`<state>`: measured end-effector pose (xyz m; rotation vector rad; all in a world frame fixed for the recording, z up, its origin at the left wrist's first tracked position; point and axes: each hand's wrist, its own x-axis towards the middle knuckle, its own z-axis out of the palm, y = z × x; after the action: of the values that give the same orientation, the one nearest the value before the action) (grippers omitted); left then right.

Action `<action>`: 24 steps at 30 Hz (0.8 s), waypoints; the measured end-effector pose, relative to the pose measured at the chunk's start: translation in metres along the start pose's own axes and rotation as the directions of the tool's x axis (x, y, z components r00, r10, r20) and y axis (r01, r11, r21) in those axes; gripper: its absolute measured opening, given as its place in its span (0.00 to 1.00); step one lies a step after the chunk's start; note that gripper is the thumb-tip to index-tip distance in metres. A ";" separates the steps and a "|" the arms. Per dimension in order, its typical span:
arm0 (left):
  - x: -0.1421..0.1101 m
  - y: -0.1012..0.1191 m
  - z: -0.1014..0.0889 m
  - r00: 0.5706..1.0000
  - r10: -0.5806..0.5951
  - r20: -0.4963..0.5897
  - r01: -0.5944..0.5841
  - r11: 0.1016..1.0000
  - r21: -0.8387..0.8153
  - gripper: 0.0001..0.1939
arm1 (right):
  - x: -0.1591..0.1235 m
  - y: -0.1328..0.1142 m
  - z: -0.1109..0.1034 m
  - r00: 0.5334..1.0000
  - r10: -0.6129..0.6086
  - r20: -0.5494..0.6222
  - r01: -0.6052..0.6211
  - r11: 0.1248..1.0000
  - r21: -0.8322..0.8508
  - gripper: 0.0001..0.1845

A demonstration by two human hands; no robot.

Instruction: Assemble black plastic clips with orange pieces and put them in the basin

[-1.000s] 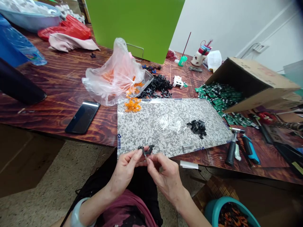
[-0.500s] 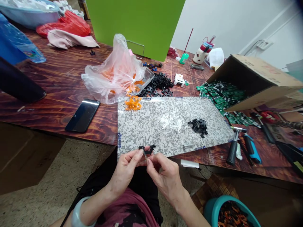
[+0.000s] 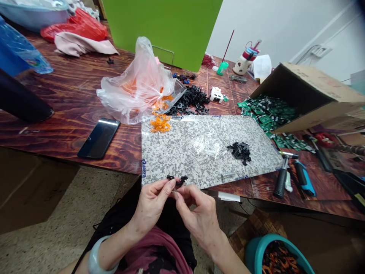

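Observation:
Near the front edge of the speckled board (image 3: 171, 152), my left hand (image 3: 154, 199) pinches a small black plastic part (image 3: 181, 181) between thumb and fingers. My right hand (image 3: 196, 213) is closed beside it, thumb and forefinger pinching a thin metal pin (image 3: 174, 191) against the part. Fingers hide much of both pieces. On the board lie a scatter of thin metal pins (image 3: 209, 140), a pile of small black pieces (image 3: 240, 152), a cluster of orange plastic parts (image 3: 160, 123) and a small metal cylinder (image 3: 228, 175).
Behind the board are a plastic bag (image 3: 139, 87) and a heap of black parts (image 3: 194, 99). A phone (image 3: 99, 139) lies left. To the right are a cardboard box (image 3: 310, 95) spilling green circuit boards (image 3: 268, 114), a hammer (image 3: 281, 179) and a teal bucket (image 3: 255, 251) below.
My right fingers have shifted slightly left and up, closer to my left thumb. Less of the pin shows between my hands. The view has moved a little.

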<state>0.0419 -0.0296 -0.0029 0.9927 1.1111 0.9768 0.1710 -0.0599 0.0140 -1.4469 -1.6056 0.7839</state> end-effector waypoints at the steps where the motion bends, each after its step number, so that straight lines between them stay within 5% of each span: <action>1: 0.000 0.001 -0.001 1.000 0.017 -0.010 -0.016 0.999 0.029 0.10 | 0.000 -0.001 0.000 1.000 0.010 0.003 -0.010 1.000 0.018 0.03; 13: 0.000 -0.002 -0.007 0.996 0.083 0.030 -0.087 0.969 0.231 0.11 | 0.007 -0.002 -0.008 0.991 0.102 0.081 -0.107 0.993 0.050 0.01; 24: -0.001 -0.001 -0.004 0.997 0.072 0.001 -0.070 0.976 0.207 0.11 | 0.004 -0.001 -0.005 0.996 0.078 0.053 -0.080 0.996 0.040 0.04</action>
<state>0.0376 -0.0299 -0.0043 1.2057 1.2074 0.9348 0.1754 -0.0560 0.0180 -1.4784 -1.5689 0.9020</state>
